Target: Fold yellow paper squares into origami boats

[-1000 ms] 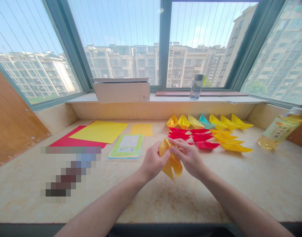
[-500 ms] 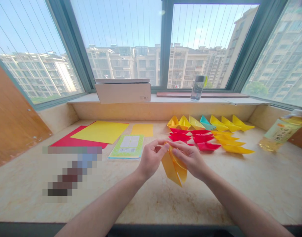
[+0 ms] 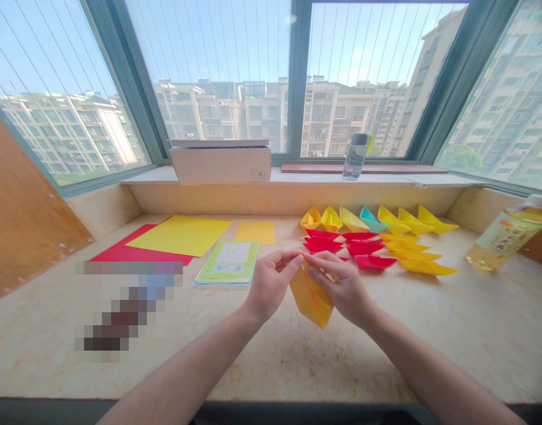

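A folded piece of yellow-orange paper (image 3: 313, 301) hangs between my hands above the counter, its pointed lower end towards me. My left hand (image 3: 274, 280) pinches its upper left edge between thumb and fingers. On the upper right, my right hand (image 3: 344, 282) grips the same paper, the thumb on the near side. The fingertips of both hands nearly meet at the top, and they cover the upper part of the folds. Just beyond my right hand lie several red paper boats (image 3: 372, 262) and several yellow paper boats (image 3: 428, 267).
Along the back stands a row of boats, one of them teal (image 3: 372, 219). A tilted drink bottle (image 3: 503, 239) is at right. Yellow sheets (image 3: 178, 235), a red sheet (image 3: 116, 251) and a green booklet (image 3: 229, 260) lie left. A white box (image 3: 220, 164) and water bottle (image 3: 355, 158) occupy the sill.
The lower flaps of the folded paper, spread apart before, have come together into one point. Both hands keep nearly the same place and grip.
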A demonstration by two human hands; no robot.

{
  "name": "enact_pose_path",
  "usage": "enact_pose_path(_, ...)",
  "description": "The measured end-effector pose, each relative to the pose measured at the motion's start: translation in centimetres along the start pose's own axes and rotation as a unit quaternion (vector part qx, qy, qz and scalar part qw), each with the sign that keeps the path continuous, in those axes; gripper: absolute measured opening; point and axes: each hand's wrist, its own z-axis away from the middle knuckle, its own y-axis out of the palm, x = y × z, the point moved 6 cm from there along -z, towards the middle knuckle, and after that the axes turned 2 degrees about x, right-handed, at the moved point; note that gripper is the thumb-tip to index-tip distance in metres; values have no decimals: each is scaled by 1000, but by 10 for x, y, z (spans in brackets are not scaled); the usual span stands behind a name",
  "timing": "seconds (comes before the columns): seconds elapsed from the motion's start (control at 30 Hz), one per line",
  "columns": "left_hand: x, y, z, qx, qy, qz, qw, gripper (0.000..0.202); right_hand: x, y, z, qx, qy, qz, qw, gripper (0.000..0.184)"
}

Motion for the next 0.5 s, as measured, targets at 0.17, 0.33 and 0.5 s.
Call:
enact_pose_path(0.17,4,1,1,8,-45,28,999,40,1,-1,1,-6,-27,23,999,26)
enact_pose_path(0.33,3,-1,0,-2,-27,24,999,24,-2,-2,1,-4,-27,27,999,25)
enact_pose_path(0.5,2,0,-1,-3,-19,25,1000,21,-2,-2,1,-9,-27,28,999,26)
